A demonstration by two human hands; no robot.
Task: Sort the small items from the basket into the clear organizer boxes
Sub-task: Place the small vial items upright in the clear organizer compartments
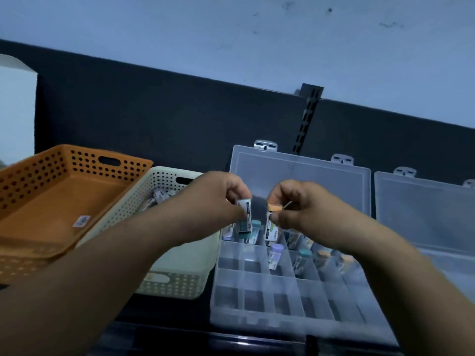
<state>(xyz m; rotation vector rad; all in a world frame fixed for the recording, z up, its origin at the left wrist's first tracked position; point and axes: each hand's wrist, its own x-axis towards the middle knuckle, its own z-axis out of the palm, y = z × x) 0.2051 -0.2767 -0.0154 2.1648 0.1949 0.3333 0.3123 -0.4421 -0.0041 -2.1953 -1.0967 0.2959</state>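
Observation:
My left hand [221,201] pinches a small white-sleeved eraser [244,215] over the far left compartments of the clear organizer box [290,296]. My right hand [303,206] pinches a second eraser with an orange end [273,224] just to the right, above the same far row. Several erasers in teal, purple and orange sit in the box's far compartments [276,255]. The cream basket [177,281] lies left of the box, with more small items [156,199] showing at its far end; my left forearm hides most of its inside.
An orange perforated basket [51,201] sits at the far left, holding only a label sticker. The organizer's lid [321,181] stands open against the dark back panel. A second clear organizer box [431,209] stands open at the right edge. A white box [15,106] is far left.

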